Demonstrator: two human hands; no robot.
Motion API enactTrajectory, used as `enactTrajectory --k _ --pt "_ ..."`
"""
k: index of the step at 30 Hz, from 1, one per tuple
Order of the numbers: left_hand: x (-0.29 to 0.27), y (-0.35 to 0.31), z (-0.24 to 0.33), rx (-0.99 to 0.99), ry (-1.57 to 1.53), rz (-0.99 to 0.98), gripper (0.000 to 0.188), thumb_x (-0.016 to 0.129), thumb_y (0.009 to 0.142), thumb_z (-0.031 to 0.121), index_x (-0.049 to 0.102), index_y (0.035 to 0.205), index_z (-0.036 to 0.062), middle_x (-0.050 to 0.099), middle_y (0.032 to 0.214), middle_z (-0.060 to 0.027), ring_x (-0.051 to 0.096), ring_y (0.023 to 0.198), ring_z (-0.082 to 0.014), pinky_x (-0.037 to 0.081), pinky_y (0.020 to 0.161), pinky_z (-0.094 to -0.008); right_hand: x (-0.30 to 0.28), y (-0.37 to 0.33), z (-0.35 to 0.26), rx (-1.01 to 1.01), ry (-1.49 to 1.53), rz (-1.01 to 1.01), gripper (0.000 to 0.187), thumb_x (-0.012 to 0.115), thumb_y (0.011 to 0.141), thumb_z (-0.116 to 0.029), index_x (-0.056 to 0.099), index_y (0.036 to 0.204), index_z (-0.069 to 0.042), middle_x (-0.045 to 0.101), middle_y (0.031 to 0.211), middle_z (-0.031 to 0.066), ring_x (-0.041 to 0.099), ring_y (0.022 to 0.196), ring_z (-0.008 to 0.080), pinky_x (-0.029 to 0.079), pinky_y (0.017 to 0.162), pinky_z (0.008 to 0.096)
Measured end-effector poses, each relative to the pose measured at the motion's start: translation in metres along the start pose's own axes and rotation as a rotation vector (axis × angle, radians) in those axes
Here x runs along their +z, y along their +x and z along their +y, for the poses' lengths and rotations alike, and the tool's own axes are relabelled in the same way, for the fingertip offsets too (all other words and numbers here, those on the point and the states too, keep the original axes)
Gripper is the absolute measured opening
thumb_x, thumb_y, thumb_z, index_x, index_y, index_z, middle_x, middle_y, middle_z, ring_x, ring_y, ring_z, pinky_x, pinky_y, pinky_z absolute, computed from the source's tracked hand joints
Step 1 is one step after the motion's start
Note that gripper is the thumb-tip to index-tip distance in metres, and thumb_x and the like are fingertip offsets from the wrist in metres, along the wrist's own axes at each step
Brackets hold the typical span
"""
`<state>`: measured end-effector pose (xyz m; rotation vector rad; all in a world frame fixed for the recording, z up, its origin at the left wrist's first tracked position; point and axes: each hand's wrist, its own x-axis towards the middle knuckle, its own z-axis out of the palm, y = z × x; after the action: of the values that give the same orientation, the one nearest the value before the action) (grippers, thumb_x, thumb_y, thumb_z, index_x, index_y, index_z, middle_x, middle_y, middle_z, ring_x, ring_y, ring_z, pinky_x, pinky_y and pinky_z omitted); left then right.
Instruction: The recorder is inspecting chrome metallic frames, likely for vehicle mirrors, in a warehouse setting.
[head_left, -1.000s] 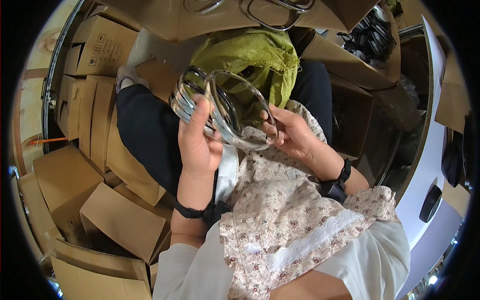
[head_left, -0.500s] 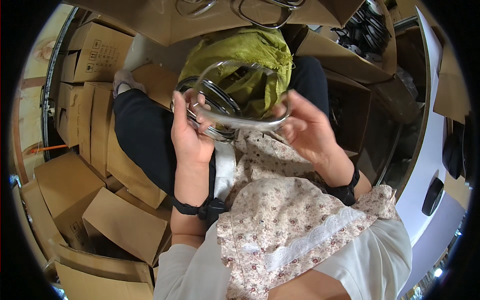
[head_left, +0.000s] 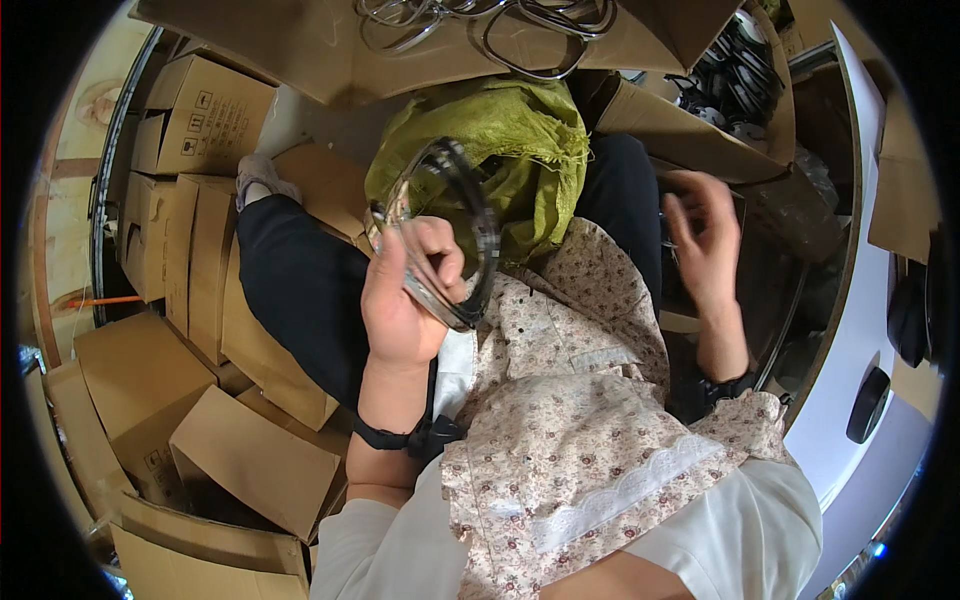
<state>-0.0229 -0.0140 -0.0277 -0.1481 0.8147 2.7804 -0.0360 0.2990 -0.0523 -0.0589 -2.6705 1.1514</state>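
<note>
Moving away from the rings since half a second ago, the person's right hand (head_left: pixel 708 245) is now hovering well to the right, near an open brown cardboard box (head_left: pixel 680 323) beside the right knee; its fingers are curving loosely and blurring, and whether they are holding anything is impossible to tell. Meanwhile the left hand (head_left: pixel 405 305) is gripping a bundle of glossy oval rings (head_left: pixel 486 235), thumb and fingers closing around their lower left side. These smooth, thin-rimmed hoops are standing tilted above the lap, some gleaming like chrome or clear plastic, others showing dark, and motion is smearing their edges. Behind them a yellow-green woven sack (head_left: pixel 540 125) is slumping between the knees, its coarse cloth creasing and its edge fraying. Beyond the sack, a large carton (head_left: pixel 300 60) is holding more shiny rounded hoops (head_left: pixel 545 74), while a second carton (head_left: pixel 690 140) to its right is containing curved black parts (head_left: pixel 745 85). Dark trousers (head_left: pixel 300 280) are covering the legs, and a floral cloth (head_left: pixel 600 420) with scalloped white lace (head_left: pixel 630 490) is lying in soft folds over the lap. Stiff corrugated boxes (head_left: pixel 255 455) are crowding the left side, flaps bending open.
</note>
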Motion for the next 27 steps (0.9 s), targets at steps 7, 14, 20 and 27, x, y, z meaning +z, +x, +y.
enactTrajectory --k 7,14,20,27 --pt "0.017 -0.005 -0.015 -0.059 1.137 -0.022 0.03 0.057 0.097 0.028 0.064 0.092 -0.0015 0.062 0.077 -0.004 0.056 0.065 -0.0089 0.046 0.059 -0.0238 0.069 -0.016 -0.083 0.26 1.182 -0.596 0.031 0.057 0.097 -0.023 0.059 0.116 0.001 0.064 0.104 0.0069 0.059 0.097 0.0131 0.047 0.087 0.0283" --pt "0.022 -0.008 -0.017 -0.018 1.624 -0.25 0.03 0.061 0.094 0.028 0.065 0.094 -0.0017 0.058 0.066 -0.0074 0.056 0.061 -0.0159 0.045 0.061 -0.0301 0.081 -0.001 -0.083 0.665 1.505 -0.655 0.029 0.058 0.096 -0.025 0.057 0.117 -0.004 0.063 0.093 0.0036 0.059 0.082 0.0109 0.047 0.075 0.0291" --pt "0.015 -0.001 -0.009 0.394 1.553 -0.189 0.029 0.062 0.092 0.025 0.063 0.102 -0.0021 0.065 0.094 -0.0158 0.063 0.09 -0.0334 0.048 0.081 -0.04 0.079 -0.004 -0.077 0.677 1.707 -0.518 0.021 0.053 0.098 -0.02 0.057 0.111 -0.003 0.053 0.078 -0.0003 0.052 0.07 0.0124 0.044 0.07 0.0285" --pt "0.026 -0.009 0.005 -0.058 1.886 -0.242 0.035 0.055 0.094 0.034 0.062 0.083 0.0021 0.061 0.066 -0.0178 0.062 0.065 -0.0363 0.048 0.057 -0.0437 0.081 -0.01 -0.077 0.636 1.458 -0.48 0.02 0.063 0.094 -0.021 0.051 0.1 -0.007 0.047 0.072 -0.0026 0.044 0.065 0.0084 0.038 0.06 0.0247"
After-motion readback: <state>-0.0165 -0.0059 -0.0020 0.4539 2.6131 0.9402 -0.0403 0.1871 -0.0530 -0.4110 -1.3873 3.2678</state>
